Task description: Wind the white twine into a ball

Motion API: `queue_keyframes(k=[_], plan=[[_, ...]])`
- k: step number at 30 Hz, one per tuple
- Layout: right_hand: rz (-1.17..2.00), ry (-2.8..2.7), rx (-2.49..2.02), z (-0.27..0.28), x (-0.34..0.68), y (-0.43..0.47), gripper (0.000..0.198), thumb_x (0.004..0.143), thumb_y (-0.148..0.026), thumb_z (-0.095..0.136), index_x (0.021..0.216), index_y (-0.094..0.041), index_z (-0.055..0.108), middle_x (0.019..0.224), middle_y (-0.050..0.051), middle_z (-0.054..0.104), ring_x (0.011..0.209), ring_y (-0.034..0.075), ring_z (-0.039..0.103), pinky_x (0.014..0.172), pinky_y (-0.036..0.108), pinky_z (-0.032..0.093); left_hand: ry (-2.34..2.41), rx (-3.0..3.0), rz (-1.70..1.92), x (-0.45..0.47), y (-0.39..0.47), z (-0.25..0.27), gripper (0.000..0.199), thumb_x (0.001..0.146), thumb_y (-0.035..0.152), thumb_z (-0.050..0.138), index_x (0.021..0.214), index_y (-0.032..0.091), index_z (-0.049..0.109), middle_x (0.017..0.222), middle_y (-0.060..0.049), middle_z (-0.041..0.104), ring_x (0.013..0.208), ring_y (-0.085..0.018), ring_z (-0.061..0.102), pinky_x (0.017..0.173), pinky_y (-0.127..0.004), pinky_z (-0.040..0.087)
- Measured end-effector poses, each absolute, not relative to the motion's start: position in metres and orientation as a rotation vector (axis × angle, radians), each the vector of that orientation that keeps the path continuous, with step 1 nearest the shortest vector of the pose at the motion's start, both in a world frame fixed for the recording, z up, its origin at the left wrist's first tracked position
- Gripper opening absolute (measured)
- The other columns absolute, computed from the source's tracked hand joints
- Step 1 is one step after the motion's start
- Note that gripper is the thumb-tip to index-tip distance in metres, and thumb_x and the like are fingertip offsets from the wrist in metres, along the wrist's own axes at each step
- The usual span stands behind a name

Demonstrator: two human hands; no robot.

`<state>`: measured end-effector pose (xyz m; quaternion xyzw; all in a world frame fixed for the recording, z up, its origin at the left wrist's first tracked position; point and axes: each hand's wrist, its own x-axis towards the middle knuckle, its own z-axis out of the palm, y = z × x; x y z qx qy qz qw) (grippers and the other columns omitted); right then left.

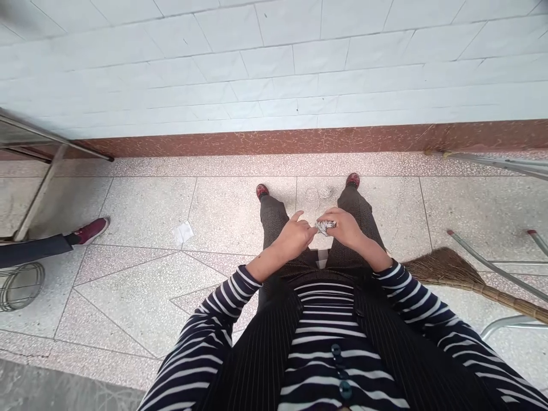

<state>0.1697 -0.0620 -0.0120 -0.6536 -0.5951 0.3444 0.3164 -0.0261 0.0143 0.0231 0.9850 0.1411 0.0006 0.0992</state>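
Note:
A small bundle of grey-and-white yarn (pixel 326 226) is held above my lap, between my knees. My right hand (pixel 346 228) is closed round its right side, with the fingers over the top and the thumb below. At the bundle's left edge, the fingertips of my left hand (pixel 295 237) are pinched together on the yarn, while one finger sticks up. Any thin tool between the fingers is too small to make out. On the floor between my feet lies a ball of similar yarn (pixel 326 192), with a loose strand (pixel 313 195) looped beside it.
A tiled wall (pixel 291 85) with a brown skirting (pixel 240 142) runs in front. A straw broom (pixel 449 268) and metal chair legs (pixel 483 260) are at right. To the left are a white paper (pixel 183 233), another person's shoe (pixel 92 230), a wire basket (pixel 21 285) and a metal frame (pixel 43 188).

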Motion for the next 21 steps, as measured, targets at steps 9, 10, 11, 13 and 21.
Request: queue_keyframes(k=[9, 10, 11, 13, 21], plan=[[1.216, -1.587, -1.723, 0.012, 0.169, -0.07, 0.05, 0.06, 0.0, 0.06, 0.105, -0.019, 0.069, 0.089, 0.003, 0.075, 0.078, 0.023, 0.067, 0.069, 0.031, 0.045, 0.319, 2.77, 0.178, -0.013, 0.031, 0.03, 0.027, 0.101, 0.018, 0.042, 0.093, 0.018, 0.067, 0.083, -0.002, 0.067, 0.095, -0.017, 0.062, 0.123, -0.051, 0.024], [1.257, -1.532, -1.701, 0.014, 0.169, -0.071, 0.045, 0.06, -0.002, 0.061, 0.102, -0.02, 0.068, 0.086, 0.002, 0.074, 0.076, 0.022, 0.067, 0.067, 0.03, 0.045, 0.347, 2.67, 0.188, -0.013, 0.032, 0.027, 0.026, 0.102, 0.021, 0.045, 0.092, 0.018, 0.068, 0.084, -0.003, 0.068, 0.094, -0.017, 0.063, 0.121, -0.049, 0.028], [1.292, -1.455, -1.664, 0.014, 0.169, -0.073, 0.042, 0.06, -0.004, 0.062, 0.099, -0.02, 0.067, 0.086, 0.002, 0.074, 0.077, 0.021, 0.067, 0.067, 0.029, 0.045, 0.388, 2.552, 0.195, -0.013, 0.032, 0.023, 0.025, 0.101, 0.025, 0.048, 0.092, 0.018, 0.069, 0.086, -0.003, 0.07, 0.092, -0.016, 0.063, 0.117, -0.045, 0.034], [1.358, -1.233, -1.558, 0.011, 0.168, -0.076, 0.04, 0.059, -0.008, 0.066, 0.098, -0.021, 0.064, 0.091, 0.002, 0.074, 0.082, 0.021, 0.067, 0.068, 0.028, 0.047, 0.525, 2.28, 0.204, -0.013, 0.031, 0.014, 0.024, 0.099, 0.029, 0.052, 0.093, 0.017, 0.072, 0.089, -0.003, 0.072, 0.086, -0.015, 0.064, 0.101, -0.035, 0.046], [1.486, -0.569, -1.462, -0.017, 0.153, -0.093, 0.039, 0.051, -0.022, 0.085, 0.087, -0.018, 0.069, 0.08, 0.004, 0.075, 0.067, 0.019, 0.069, 0.056, 0.029, 0.058, 0.963, 1.752, 0.244, -0.01, 0.01, -0.012, 0.024, 0.091, 0.027, 0.056, 0.09, 0.013, 0.076, 0.083, -0.001, 0.073, 0.075, -0.014, 0.061, 0.072, -0.021, 0.046]])
